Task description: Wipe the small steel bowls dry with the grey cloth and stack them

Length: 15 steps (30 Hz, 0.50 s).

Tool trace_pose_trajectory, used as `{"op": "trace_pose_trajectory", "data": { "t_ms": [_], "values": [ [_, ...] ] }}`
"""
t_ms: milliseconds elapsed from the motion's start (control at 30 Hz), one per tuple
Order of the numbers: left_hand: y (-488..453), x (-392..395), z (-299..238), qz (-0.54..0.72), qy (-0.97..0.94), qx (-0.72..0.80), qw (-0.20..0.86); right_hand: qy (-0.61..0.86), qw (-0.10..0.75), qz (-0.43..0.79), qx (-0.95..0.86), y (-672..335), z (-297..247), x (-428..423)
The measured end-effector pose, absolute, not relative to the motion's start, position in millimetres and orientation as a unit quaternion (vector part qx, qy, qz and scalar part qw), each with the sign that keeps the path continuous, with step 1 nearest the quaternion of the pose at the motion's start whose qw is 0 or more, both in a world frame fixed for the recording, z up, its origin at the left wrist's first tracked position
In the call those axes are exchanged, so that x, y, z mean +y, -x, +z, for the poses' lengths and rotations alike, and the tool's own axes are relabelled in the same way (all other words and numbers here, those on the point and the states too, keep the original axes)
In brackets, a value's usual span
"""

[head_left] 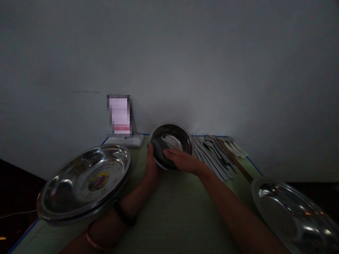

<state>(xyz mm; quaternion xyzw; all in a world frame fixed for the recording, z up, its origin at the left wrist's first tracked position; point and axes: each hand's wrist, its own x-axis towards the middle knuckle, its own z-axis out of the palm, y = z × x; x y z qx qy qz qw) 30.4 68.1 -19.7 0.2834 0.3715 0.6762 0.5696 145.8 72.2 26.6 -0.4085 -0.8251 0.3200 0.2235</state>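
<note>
A round stainless steel bowl is tilted towards me at the middle of the table's far side. My left hand grips its left rim, with the thumb up along the edge and the other fingers hidden behind or under the bowl. A dark grey cloth lies bunched inside the bowl and reaches its left rim. My right hand comes over the near rim and presses the cloth against the inside, its fingers together and partly hidden in the cloth.
Stacked metal plates, the top one with a round sticker, sit at left. A phone stands on a white base. Right of the bowl lie several metal utensils, chopsticks and white-handled cutlery. Another metal dish sits front right.
</note>
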Motion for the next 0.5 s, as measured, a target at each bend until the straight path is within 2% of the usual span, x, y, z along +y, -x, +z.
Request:
{"op": "trace_pose_trajectory", "data": {
  "t_ms": [100, 200, 267, 400, 500],
  "values": [
    [-28, 69, -20, 0.683, -0.252, 0.385, 0.567, 0.411, 0.179, 0.363, -0.817, -153, 30, 74],
    [-26, 70, -22, 0.689, -0.238, 0.39, 0.563, 0.392, 0.173, 0.334, -0.84, -153, 27, 75],
    [-27, 69, -22, 0.69, -0.243, 0.382, 0.565, 0.394, 0.217, 0.326, -0.832, -147, 21, 74],
    [-32, 65, -17, 0.658, -0.268, 0.362, 0.603, 0.469, 0.387, 0.315, -0.728, -127, 9, 71],
    [-34, 63, -15, 0.635, -0.287, 0.357, 0.623, 0.493, 0.453, 0.339, -0.661, -117, 5, 68]
  ]
}}
